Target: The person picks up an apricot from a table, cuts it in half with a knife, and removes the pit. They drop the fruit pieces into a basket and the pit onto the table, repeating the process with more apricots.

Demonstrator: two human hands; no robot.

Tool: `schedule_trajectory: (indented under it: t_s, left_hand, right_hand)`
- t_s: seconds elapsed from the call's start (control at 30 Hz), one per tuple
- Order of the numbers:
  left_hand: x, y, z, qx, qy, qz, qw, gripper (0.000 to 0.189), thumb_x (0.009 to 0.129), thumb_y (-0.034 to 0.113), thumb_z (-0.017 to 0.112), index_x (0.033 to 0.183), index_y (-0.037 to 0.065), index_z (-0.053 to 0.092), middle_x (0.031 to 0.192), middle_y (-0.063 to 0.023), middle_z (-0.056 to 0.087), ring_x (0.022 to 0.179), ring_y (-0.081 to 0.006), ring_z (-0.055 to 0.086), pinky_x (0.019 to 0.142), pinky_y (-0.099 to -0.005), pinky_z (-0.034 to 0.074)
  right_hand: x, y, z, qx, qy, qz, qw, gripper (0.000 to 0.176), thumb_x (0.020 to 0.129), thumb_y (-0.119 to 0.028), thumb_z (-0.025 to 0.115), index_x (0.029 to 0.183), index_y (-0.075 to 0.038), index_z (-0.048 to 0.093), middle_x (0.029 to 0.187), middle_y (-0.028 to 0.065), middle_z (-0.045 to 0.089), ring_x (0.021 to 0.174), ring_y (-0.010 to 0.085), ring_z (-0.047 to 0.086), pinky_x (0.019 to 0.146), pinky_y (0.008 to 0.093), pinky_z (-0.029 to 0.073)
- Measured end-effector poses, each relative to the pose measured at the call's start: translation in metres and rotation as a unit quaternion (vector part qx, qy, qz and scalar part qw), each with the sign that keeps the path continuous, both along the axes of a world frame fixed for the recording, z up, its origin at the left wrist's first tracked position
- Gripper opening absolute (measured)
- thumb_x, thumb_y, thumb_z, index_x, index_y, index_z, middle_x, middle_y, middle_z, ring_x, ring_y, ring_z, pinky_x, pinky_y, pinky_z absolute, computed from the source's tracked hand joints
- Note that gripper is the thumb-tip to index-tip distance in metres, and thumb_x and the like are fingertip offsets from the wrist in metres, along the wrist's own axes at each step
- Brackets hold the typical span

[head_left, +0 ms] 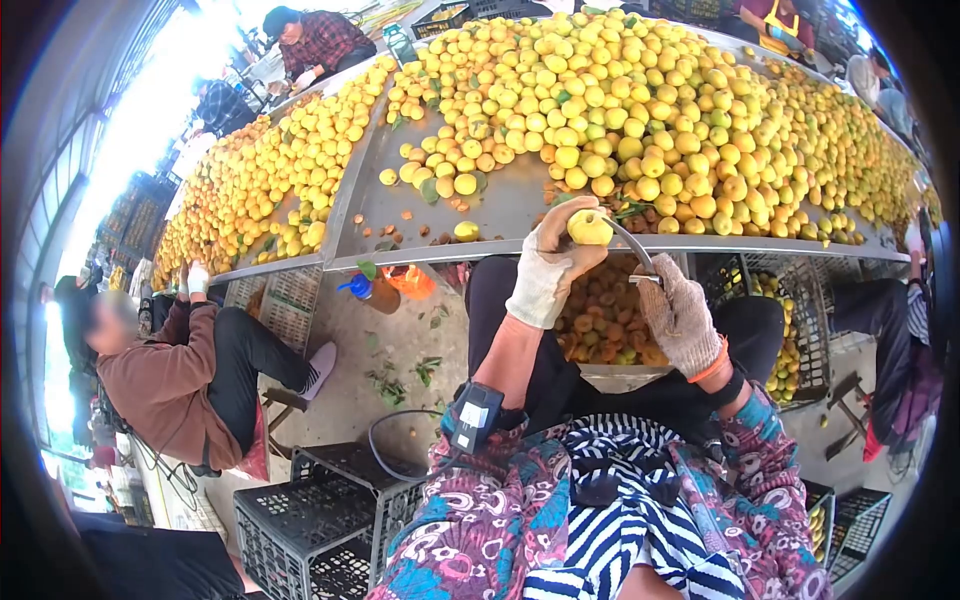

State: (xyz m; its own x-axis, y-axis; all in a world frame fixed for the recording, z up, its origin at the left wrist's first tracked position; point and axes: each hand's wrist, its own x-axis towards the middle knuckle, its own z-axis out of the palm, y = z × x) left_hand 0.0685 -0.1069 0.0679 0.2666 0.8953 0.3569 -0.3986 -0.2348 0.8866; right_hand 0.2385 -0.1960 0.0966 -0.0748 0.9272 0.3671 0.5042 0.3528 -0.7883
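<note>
My left hand [553, 262], in a pale work glove, is closed around a yellow apricot [590, 228] above the table's front edge. In my gloved right hand [683, 318] is a curved knife [630, 238], its thin metal blade arching up to the apricot's right side. Below and between both hands, a crate of cut, orange-brown fruit pieces [607, 325] sits between my knees. Just beyond the hands, a big heap of whole apricots [640, 110] covers much of the metal table [420, 215].
A blue-capped bottle [372, 290] and an orange packet [410, 281] are under the table edge. Black plastic crates [310, 520] stand at my lower left. A seated person in a brown top [170, 390] works at left; others sit across the table and at right.
</note>
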Motion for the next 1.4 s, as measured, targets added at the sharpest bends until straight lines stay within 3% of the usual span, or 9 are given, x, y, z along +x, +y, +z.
schedule_trajectory:
  t_s: [0.6, 0.77, 0.93, 1.07, 1.17, 1.3, 1.4]
  left_hand:
    - [-0.012, -0.002, 0.016, 0.01, 0.048, -0.072, 0.996, 0.048, 0.072, 0.002, 0.072, 0.118, 0.005, 0.058, 0.106, -0.0024, 0.061, 0.098, -0.012, 0.057, 0.089, -0.0261, 0.044]
    - [-0.022, 0.001, 0.03, -0.004, 0.092, -0.116, 0.989, 0.05, 0.069, -0.006, 0.07, 0.117, 0.004, 0.059, 0.109, -0.0028, 0.061, 0.099, -0.0114, 0.056, 0.09, -0.0255, 0.044]
    - [-0.027, 0.011, 0.038, 0.089, 0.19, -0.103, 0.972, 0.052, 0.067, -0.003, 0.072, 0.116, 0.005, 0.06, 0.11, -0.0016, 0.061, 0.098, -0.0113, 0.056, 0.091, -0.0257, 0.044]
    - [-0.024, 0.012, 0.038, 0.086, 0.212, -0.119, 0.966, 0.051, 0.067, -0.001, 0.071, 0.116, 0.004, 0.059, 0.109, -0.0035, 0.062, 0.098, -0.0115, 0.057, 0.09, -0.0264, 0.044]
    - [-0.015, 0.013, 0.033, 0.056, 0.143, -0.127, 0.98, 0.048, 0.072, 0.005, 0.07, 0.118, 0.002, 0.057, 0.107, -0.0079, 0.063, 0.101, -0.0163, 0.059, 0.092, -0.0301, 0.046]
    - [0.02, 0.001, 0.016, -0.044, -0.067, -0.108, 0.991, 0.046, 0.082, 0.021, 0.069, 0.121, 0.002, 0.051, 0.107, -0.0138, 0.063, 0.105, -0.0275, 0.061, 0.093, -0.0387, 0.049]
    - [0.043, -0.012, 0.016, -0.113, -0.17, -0.095, 0.974, 0.044, 0.084, 0.025, 0.067, 0.119, 0.002, 0.051, 0.108, -0.0146, 0.063, 0.104, -0.0271, 0.061, 0.091, -0.0384, 0.05]
  right_hand:
    - [0.008, -0.005, 0.005, 0.052, -0.024, 0.016, 0.998, 0.017, 0.09, -0.009, 0.056, 0.103, 0.0, 0.052, 0.074, 0.0212, 0.063, 0.075, 0.0411, 0.062, 0.059, 0.0401, 0.048]
    - [0.019, -0.004, 0.016, 0.0, -0.037, 0.056, 0.998, 0.019, 0.09, -0.01, 0.056, 0.104, 0.0, 0.051, 0.071, 0.0207, 0.061, 0.069, 0.042, 0.06, 0.057, 0.0404, 0.046]
    - [0.028, -0.002, 0.045, -0.114, -0.087, 0.093, 0.985, 0.017, 0.091, -0.012, 0.054, 0.104, -0.002, 0.051, 0.068, 0.0213, 0.056, 0.068, 0.0421, 0.057, 0.056, 0.0403, 0.043]
    - [0.032, -0.002, 0.032, -0.095, -0.091, 0.092, 0.987, 0.015, 0.092, -0.011, 0.054, 0.103, -0.001, 0.051, 0.068, 0.0203, 0.056, 0.066, 0.0394, 0.058, 0.057, 0.0396, 0.043]
    - [0.026, -0.005, 0.025, -0.076, -0.026, 0.064, 0.995, 0.016, 0.092, -0.012, 0.054, 0.103, -0.001, 0.051, 0.068, 0.0195, 0.057, 0.065, 0.0376, 0.059, 0.057, 0.0396, 0.044]
    - [0.013, 0.001, 0.004, -0.018, 0.019, 0.002, 1.0, 0.02, 0.091, -0.012, 0.055, 0.106, 0.001, 0.052, 0.073, 0.0203, 0.061, 0.068, 0.0368, 0.062, 0.058, 0.0386, 0.046]
    - [0.007, 0.008, -0.017, 0.031, 0.041, -0.031, 0.998, 0.025, 0.091, -0.01, 0.055, 0.113, 0.001, 0.051, 0.081, 0.024, 0.063, 0.078, 0.0397, 0.064, 0.063, 0.0386, 0.049]
